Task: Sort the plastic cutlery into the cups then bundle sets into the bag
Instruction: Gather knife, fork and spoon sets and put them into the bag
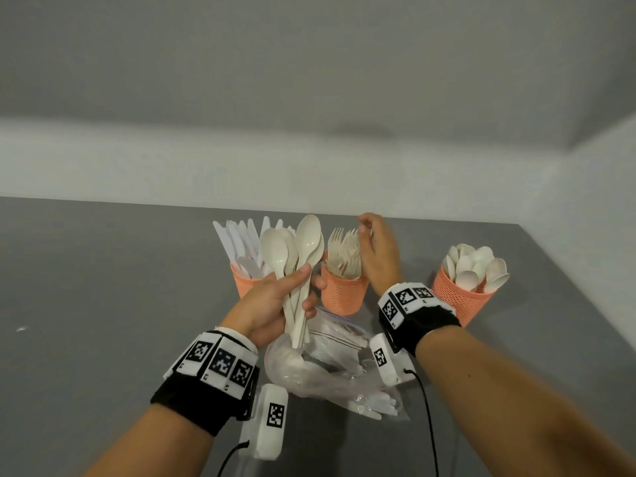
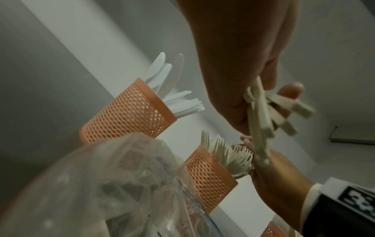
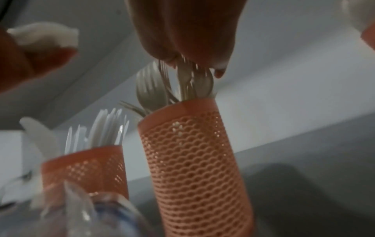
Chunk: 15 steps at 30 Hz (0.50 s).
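Observation:
My left hand [image 1: 303,287] grips a bundle of cream plastic spoons [image 1: 304,242] by the handles, bowls up, above a clear zip bag [image 1: 327,366] of cutlery on the grey table [image 1: 103,287]. In the left wrist view the spoon handles [image 2: 261,115] stick out below that hand [image 2: 263,96]. My right hand [image 1: 364,232] is curled over the middle orange mesh cup [image 1: 344,294] of forks [image 1: 344,249]. In the right wrist view its fingertips [image 3: 174,59] pinch the fork tops [image 3: 182,77]. A left cup [image 1: 242,284] holds white knives and a right cup [image 1: 461,297] holds spoons.
The three cups stand in a row near the table's far edge, against a pale wall [image 1: 309,160]. The table's right edge [image 1: 578,287] runs close past the spoon cup. Wrist-camera cables [image 1: 426,407] hang beside the bag.

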Available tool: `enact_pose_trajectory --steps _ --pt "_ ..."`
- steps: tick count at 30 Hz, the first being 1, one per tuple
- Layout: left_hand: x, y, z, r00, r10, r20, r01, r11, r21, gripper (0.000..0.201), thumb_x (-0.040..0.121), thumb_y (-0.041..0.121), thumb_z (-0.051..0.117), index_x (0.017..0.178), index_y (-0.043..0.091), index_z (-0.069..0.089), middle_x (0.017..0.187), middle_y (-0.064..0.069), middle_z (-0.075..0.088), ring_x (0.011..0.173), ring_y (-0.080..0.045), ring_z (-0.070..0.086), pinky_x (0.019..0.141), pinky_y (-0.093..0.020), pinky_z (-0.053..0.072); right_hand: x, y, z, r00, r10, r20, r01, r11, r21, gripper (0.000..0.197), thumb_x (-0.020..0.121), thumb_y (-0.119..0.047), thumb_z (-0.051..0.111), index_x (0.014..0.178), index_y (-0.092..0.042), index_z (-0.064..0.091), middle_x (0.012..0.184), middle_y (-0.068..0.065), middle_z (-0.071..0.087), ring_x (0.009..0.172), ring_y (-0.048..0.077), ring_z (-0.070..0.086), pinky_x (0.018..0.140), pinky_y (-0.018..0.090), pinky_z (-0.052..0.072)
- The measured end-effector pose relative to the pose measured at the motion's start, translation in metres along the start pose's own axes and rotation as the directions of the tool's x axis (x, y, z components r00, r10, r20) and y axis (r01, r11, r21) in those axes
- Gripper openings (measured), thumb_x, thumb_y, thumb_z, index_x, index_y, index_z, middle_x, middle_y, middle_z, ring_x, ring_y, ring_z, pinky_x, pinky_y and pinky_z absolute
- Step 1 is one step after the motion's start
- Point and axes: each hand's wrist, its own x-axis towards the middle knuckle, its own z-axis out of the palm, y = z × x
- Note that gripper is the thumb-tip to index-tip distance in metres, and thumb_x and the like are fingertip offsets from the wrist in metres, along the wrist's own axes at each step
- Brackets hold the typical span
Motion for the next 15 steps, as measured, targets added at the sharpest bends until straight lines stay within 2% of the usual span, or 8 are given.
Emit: enact_pose_trajectory --steps 2,4,6,8,10,12,13,15 --pt "0.001 -0.001 0.003 1.000 0.028 -0.007 -0.028 0.999 0.040 0.027 0.085 0.018 0.049 0.109 0.006 0.053 0.070 -0.002 0.063 0.047 -0.011 0.046 0.048 -0.022 0.043 0.002 0.005 -0.002 0.992 -0.033 0.120 0.059 0.973 -0.221 0.037 0.097 -0.028 0.032 0.113 -0.008 0.059 0.120 0.006 0.059 0.116 0.024 0.047 0.105 0.042 0.034" --pt "0.003 -0.002 0.004 0.998 0.051 -0.034 -0.047 0.993 0.107 0.017 0.087 0.016 0.051 0.099 0.005 0.055 0.069 -0.002 0.059 0.050 -0.012 0.047 0.050 -0.023 0.044 0.005 0.007 -0.007 0.966 0.031 0.258 0.058 0.942 -0.330 0.046 0.100 -0.036 0.026 0.122 -0.014 0.060 0.145 0.003 0.042 0.135 0.023 0.031 0.113 0.041 0.017" --pt "0.004 -0.003 0.006 0.996 0.053 -0.075 -0.038 0.980 0.195 0.015 0.086 0.020 0.054 0.089 0.005 0.055 0.064 -0.001 0.054 0.053 -0.012 0.047 0.053 -0.022 0.045 0.004 0.004 -0.012 0.949 0.069 0.306 0.047 0.933 -0.356 0.044 0.100 -0.038 0.026 0.126 -0.021 0.058 0.154 -0.001 0.027 0.142 0.021 0.018 0.116 0.041 0.009" --pt "0.004 -0.002 0.010 0.992 0.045 -0.118 -0.004 0.945 0.328 0.019 0.086 0.025 0.058 0.089 0.006 0.056 0.057 0.002 0.053 0.054 -0.011 0.049 0.056 -0.021 0.045 0.000 -0.007 -0.018 0.961 0.041 0.274 0.048 0.950 -0.310 0.042 0.100 -0.038 0.029 0.132 -0.021 0.051 0.154 0.002 0.025 0.142 0.022 0.017 0.117 0.042 0.012" --pt "0.004 -0.001 0.017 0.980 0.111 -0.165 -0.012 0.862 0.507 0.014 0.090 0.022 0.057 0.091 0.009 0.058 0.054 0.007 0.055 0.051 -0.005 0.051 0.054 -0.015 0.044 -0.004 -0.025 -0.024 0.981 -0.041 0.187 0.068 0.988 -0.138 0.044 0.096 -0.041 0.036 0.131 -0.019 0.051 0.141 0.005 0.038 0.133 0.019 0.032 0.113 0.038 0.027" --pt "0.007 -0.003 0.024 0.955 0.227 -0.190 -0.050 0.756 0.652 0.013 0.092 0.019 0.055 0.102 0.011 0.056 0.071 0.001 0.064 0.055 0.000 0.053 0.054 -0.008 0.043 -0.009 -0.046 -0.032 0.983 -0.073 0.169 0.052 0.991 0.127 0.046 0.086 -0.045 0.046 0.121 -0.016 0.057 0.118 0.002 0.049 0.110 0.009 0.049 0.097 0.026 0.041" --pt "0.009 -0.004 0.026 0.937 0.290 -0.194 -0.074 0.708 0.702 0.022 0.091 0.018 0.056 0.112 0.013 0.052 0.084 -0.005 0.064 0.064 -0.004 0.055 0.061 -0.011 0.046 -0.013 -0.058 -0.036 0.972 -0.065 0.225 0.009 0.970 0.243 0.046 0.081 -0.045 0.053 0.118 -0.018 0.057 0.111 0.000 0.050 0.098 0.004 0.052 0.088 0.021 0.043" --pt "0.016 -0.010 0.026 0.899 0.387 -0.206 -0.105 0.646 0.756 0.037 0.089 0.018 0.058 0.123 0.018 0.045 0.101 -0.003 0.062 0.084 -0.019 0.060 0.075 -0.028 0.050 -0.023 -0.074 -0.038 0.925 -0.035 0.380 -0.078 0.957 0.279 0.059 0.071 -0.044 0.067 0.124 -0.028 0.049 0.109 -0.006 0.047 0.082 -0.001 0.051 0.079 0.017 0.045"
